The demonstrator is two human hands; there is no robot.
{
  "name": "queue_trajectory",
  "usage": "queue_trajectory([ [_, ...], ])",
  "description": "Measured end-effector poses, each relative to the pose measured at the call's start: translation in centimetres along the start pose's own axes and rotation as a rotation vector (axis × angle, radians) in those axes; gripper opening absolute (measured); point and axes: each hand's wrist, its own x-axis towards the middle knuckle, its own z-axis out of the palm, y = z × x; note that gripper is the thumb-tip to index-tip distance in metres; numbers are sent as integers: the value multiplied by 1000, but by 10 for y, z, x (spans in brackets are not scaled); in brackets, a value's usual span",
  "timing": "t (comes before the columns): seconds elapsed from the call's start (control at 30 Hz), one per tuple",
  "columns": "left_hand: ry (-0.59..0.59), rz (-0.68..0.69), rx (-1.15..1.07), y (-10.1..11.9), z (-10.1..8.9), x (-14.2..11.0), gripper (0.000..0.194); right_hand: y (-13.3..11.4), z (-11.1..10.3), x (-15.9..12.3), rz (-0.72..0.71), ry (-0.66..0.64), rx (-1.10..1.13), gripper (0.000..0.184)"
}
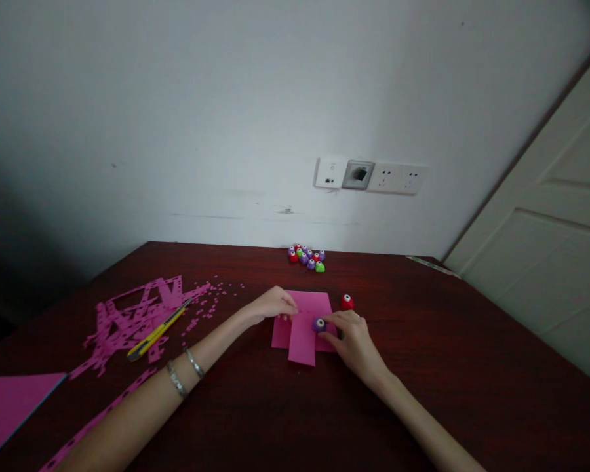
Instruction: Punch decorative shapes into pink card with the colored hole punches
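Observation:
Between the thumb and fingertips of my right hand (354, 341) is a small purple craft punch (318, 325) with an eye-like top, at the right edge of a narrow pink paper strip (302, 347). My left hand (274, 304) is closed, its fingertips pinching the strip's upper left side. The strip lies over a wider sheet of pink paper (315, 300). Just beyond my right hand stands a red craft punch (347, 302). A bit of green shows under that hand, mostly hidden.
Punched pink scraps (122, 324) and tiny cut-outs lie at the left, with a yellow utility knife (160, 330) on them. A pink sheet (14, 410) is at the near left edge. Several coloured punches (305, 256) cluster by the wall, below sockets (386, 177).

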Motion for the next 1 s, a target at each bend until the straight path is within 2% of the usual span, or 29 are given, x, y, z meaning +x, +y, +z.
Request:
queue_trajectory([
  [0.3, 18, -13, 41, -10, 1, 4, 10, 0, 2, 0, -11, -15, 1, 17],
  [0.63, 23, -16, 80, -13, 10, 9, 8, -3, 1, 0, -1, -51, 12, 15],
  [0.87, 22, -70, 279, 2, 20, -2, 12, 0, 3, 1, 13, -70, 15, 15],
  [0.93, 65, -73, 353, 4, 24, -4, 8, 1, 4, 1, 12, -67, 12, 15],
  [1.0, 133, -55, 435, 4, 26, -5, 14, 2, 5, 0, 12, -65, 8, 16],
])
